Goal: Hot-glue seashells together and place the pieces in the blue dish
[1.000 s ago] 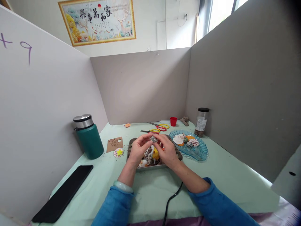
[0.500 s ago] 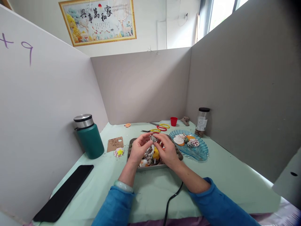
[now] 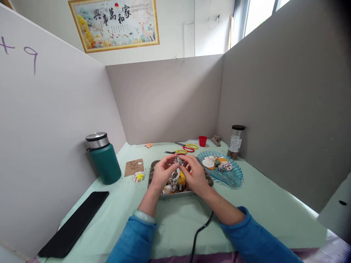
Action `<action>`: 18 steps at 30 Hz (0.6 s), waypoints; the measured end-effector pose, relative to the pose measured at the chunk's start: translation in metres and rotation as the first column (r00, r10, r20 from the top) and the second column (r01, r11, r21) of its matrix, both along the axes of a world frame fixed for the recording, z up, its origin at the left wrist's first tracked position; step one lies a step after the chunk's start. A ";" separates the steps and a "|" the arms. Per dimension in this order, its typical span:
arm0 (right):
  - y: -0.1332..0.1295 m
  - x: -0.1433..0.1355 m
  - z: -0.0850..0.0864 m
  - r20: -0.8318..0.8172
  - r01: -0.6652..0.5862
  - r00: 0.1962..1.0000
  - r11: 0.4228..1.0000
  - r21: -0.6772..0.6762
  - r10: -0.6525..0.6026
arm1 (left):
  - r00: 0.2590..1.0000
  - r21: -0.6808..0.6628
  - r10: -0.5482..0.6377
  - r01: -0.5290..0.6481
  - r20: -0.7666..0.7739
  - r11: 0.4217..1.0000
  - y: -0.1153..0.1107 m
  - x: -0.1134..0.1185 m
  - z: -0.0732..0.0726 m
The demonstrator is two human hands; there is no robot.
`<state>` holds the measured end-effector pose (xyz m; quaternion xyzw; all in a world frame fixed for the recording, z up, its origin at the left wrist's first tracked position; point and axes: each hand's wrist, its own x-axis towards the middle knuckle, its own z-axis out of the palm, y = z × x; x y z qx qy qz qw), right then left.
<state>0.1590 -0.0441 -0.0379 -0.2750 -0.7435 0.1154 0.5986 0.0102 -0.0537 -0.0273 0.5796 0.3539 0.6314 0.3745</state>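
Observation:
Between my fingertips is a small speckled, pointed seashell (image 3: pixel 179 161), grey and white. My left hand (image 3: pixel 162 173) pinches it from the left, and my right hand (image 3: pixel 196 176) grips it from the other side with thumb and fingers. Both hands are above a metal tray (image 3: pixel 175 196) that holds mixed shells (image 3: pixel 173 179) and a yellow piece (image 3: pixel 182 179). My hands and wrists cover parts of the tray.
On the right sits a blue shell-shaped plate (image 3: pixel 233 179) with shells, near a jar (image 3: pixel 236 142). Scissors (image 3: pixel 189 148) and a red cup (image 3: pixel 202 141) are behind the tray. A green bottle (image 3: pixel 105 162), brown card (image 3: pixel 134 167) and black slab (image 3: pixel 76 223) are left. A black cable (image 3: pixel 197 232) crosses the front.
The shell has turned slightly between my fingers, so its speckled, pointed side shows more plainly. My hands have stayed in nearly the same place.

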 end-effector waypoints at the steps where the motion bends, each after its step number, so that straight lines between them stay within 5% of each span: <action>1: 0.000 0.000 0.000 -0.001 0.001 1.000 1.000 -0.003 -0.001 | 1.000 0.003 0.007 -0.007 -0.009 1.000 0.000 0.000 0.000; 18: 0.003 0.000 -0.002 -0.008 -0.003 1.000 1.000 -0.027 0.003 | 0.994 0.110 0.049 -0.039 -0.094 0.993 0.004 -0.004 -0.003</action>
